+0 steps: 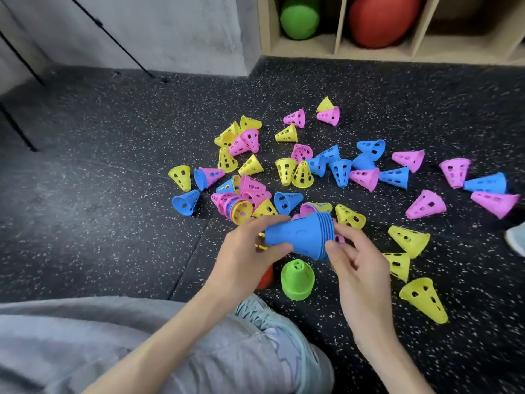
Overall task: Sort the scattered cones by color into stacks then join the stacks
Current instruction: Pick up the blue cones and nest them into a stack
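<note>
While the nested stack of blue perforated plastic cones [301,236] lies sideways at frame centre, narrow end left, it is gripped by the left hand [244,251], thumb curled under and fingers over the tip. The right hand [352,257] is set at the wide rim end, fingers loosely bent and touching the rims; a firm grip cannot be confirmed. Just below the stack, a green perforated plastic cone stack [297,278] is stood upright on the black speckled rubber floor [99,194], beside a red cone [266,277] mostly hidden by the left wrist. Loose yellow, pink and blue cones [341,166] are scattered across mid-frame. A wooden cubby shelf [341,49] is seen upper right.
</note>
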